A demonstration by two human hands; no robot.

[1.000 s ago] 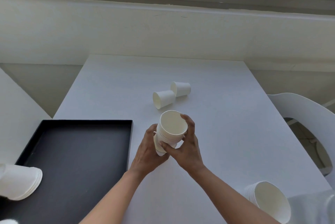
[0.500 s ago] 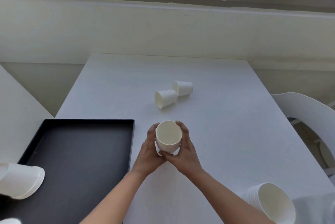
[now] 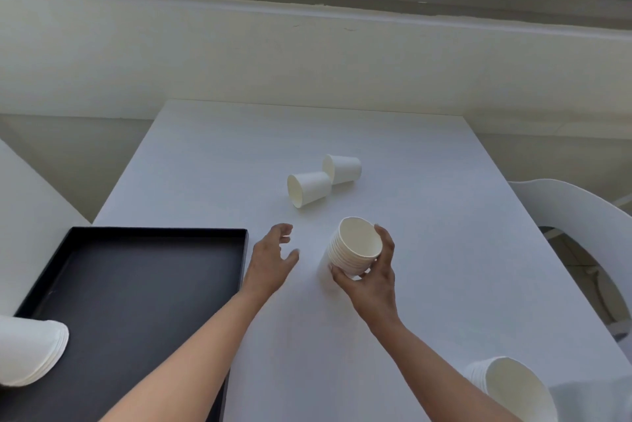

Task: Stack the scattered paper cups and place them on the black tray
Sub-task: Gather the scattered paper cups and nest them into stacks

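Note:
My right hand [image 3: 371, 279] grips a stack of white paper cups [image 3: 354, 247], mouth tilted up towards me, just above the white table [image 3: 427, 250]. My left hand [image 3: 272, 259] hovers open to the left of the stack, fingers spread, holding nothing. Two single white cups lie on their sides farther back: a nearer cup [image 3: 307, 189] and a farther cup [image 3: 342, 168], touching each other. The black tray [image 3: 136, 285] sits at the left; a stack of cups [image 3: 29, 351] lies on its side at the tray's near left corner.
Another stack of cups [image 3: 506, 391] stands at the table's near right corner. A white chair [image 3: 578, 216] is beside the table's right edge. A wall and window sill run behind the table's far edge.
My left hand has let go of the stack and moved left, opening. My right hand alone now holds the stack and has shifted it to the right.

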